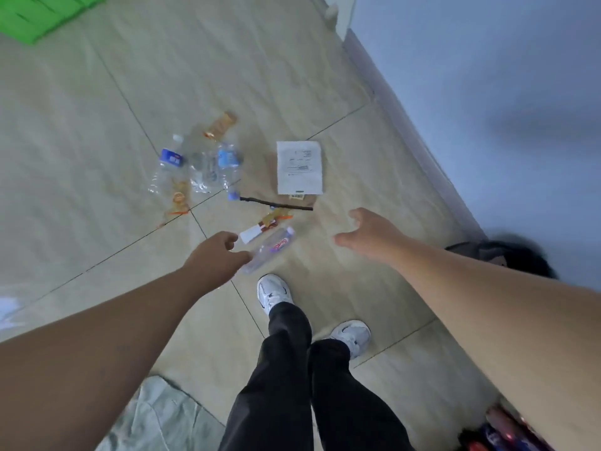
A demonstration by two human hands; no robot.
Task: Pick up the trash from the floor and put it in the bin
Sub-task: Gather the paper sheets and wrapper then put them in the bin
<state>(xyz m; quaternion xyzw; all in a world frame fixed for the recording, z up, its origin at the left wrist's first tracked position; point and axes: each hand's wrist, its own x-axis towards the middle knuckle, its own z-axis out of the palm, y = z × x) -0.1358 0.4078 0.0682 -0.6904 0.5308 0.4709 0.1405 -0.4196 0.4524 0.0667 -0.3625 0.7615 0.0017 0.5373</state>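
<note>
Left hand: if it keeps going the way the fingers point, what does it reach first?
Most likely the clear bottle with the pink label; the left hand already has its fingertips by the bottle's base. Contact is unclear, as one view hides depth.

No text reads clearly. The bottle (271, 250) nearest the white shoe (274, 292) carries a pink label too blurred to read; print on the paper slip (299, 167) beyond it is illegible.

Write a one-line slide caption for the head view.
Left hand reaches a clear bottle among floor litter, right hand open beside it.
</note>
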